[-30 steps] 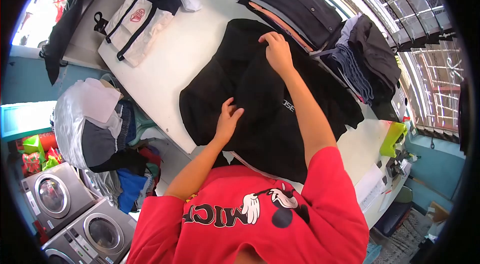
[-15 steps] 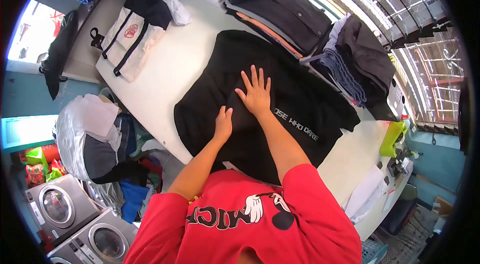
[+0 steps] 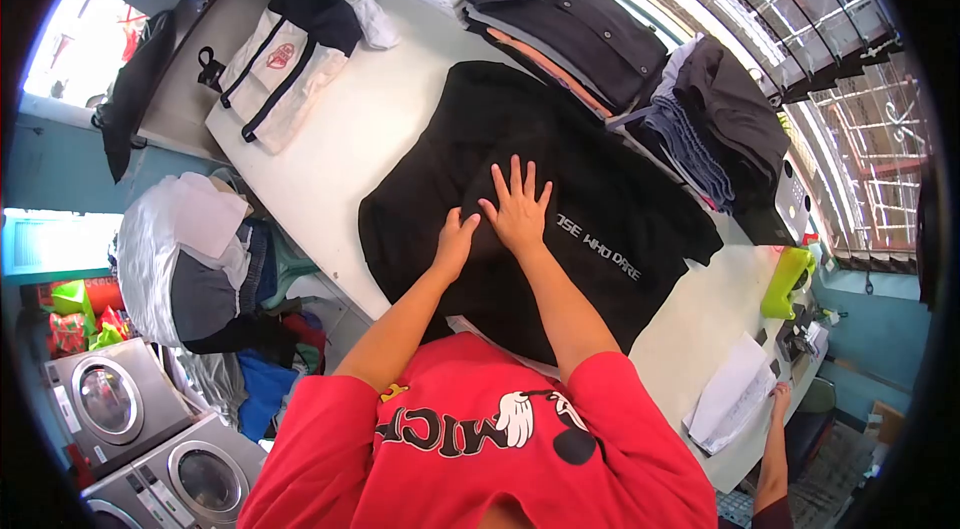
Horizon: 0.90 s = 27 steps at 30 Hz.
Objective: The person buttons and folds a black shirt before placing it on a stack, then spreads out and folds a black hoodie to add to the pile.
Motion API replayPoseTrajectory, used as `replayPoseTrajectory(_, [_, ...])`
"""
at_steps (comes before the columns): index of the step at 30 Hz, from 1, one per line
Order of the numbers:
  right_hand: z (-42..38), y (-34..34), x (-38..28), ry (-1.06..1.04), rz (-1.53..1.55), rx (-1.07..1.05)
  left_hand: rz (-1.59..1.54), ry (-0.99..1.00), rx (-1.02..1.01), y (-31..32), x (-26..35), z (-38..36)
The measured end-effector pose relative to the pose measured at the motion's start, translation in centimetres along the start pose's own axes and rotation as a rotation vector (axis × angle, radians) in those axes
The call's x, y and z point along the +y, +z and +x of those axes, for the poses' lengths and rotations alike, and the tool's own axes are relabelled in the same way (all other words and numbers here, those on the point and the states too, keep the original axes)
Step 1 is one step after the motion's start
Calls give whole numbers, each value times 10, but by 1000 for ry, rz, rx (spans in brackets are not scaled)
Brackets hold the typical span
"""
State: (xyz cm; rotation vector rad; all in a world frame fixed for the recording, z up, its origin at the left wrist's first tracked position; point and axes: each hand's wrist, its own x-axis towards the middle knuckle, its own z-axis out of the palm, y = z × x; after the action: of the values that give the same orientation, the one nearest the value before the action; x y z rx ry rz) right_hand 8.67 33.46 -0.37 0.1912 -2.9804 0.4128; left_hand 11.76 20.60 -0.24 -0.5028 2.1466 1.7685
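Note:
A black top (image 3: 600, 199) lies spread over the white table in front of me, with pale lettering reading "WHO DARE" near its right side. My right hand (image 3: 520, 217) rests flat on the middle of the cloth, fingers spread. Just left of it is my left hand (image 3: 457, 247), its fingers curled down at the black fabric and the thumb raised. Part of those fingers is hidden, and they seem to grip the cloth.
Folded dark shirts (image 3: 580, 24) and a folded stack with jeans (image 3: 690, 144) border the far side. A cream-and-black bag (image 3: 285, 69) lies at the left. Papers (image 3: 725, 399) are on the right, near another person's hand (image 3: 780, 397). Washing machines (image 3: 110, 399) stand lower left.
My right hand has slid slightly toward me over the black top, and my left hand has shifted a little right. Another person's arm has appeared at the lower right beside the papers.

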Motion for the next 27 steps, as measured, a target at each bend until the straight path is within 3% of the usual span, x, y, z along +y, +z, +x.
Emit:
replayPoseTrajectory(4, [3, -1, 1, 31, -15, -9, 100, 8, -9, -8, 13, -5])
replayPoseTrajectory(8, [1, -7, 16, -41, 138, -11, 384, 554, 229, -57, -2, -6])
replayPoseTrajectory(9, [0, -17, 28, -26, 459, 73, 490, 626, 345, -76, 2, -8])
replayPoseTrajectory(10, [-10, -31, 39, 11, 779, 161, 595, 599, 472, -94, -2, -8])
replayPoseTrajectory(12, [-41, -71, 55, 26, 527, 282, 741, 562, 728, -130, -20, -6])
replayPoseTrajectory(13, [-63, -75, 66, 68, 517, 329, 712, 451, 753, -146, -26, -8])
replayPoseTrajectory(14, [-84, -80, 75, 104, 506, 383, 462, 244, 690, -153, -32, -7])
replayPoseTrajectory(16, [-127, -84, 89, 192, 396, 359, 254, -55, 447, -151, -15, -15])
replayPoseTrajectory(20, [-194, -90, 81, 292, 328, 248, 447, -135, 248, -142, -24, -5])
replayPoseTrajectory(22, [-218, -90, 69, 274, 127, 125, 486, 85, 451, -147, -45, 12])
replayPoseTrajectory(23, [-233, -82, 67, 300, 97, 111, 558, 78, 427, -149, -31, 10])
replayPoseTrajectory(24, [-246, -82, 64, 317, 91, 110, 397, 78, 476, -147, -21, 7])
replayPoseTrajectory(26, [-264, -82, 57, 517, 112, 186, 671, 536, 671, -146, -11, 9])
replayPoseTrajectory(27, [-274, -80, 56, 603, 85, 272, 670, 546, 661, -146, 0, 7])
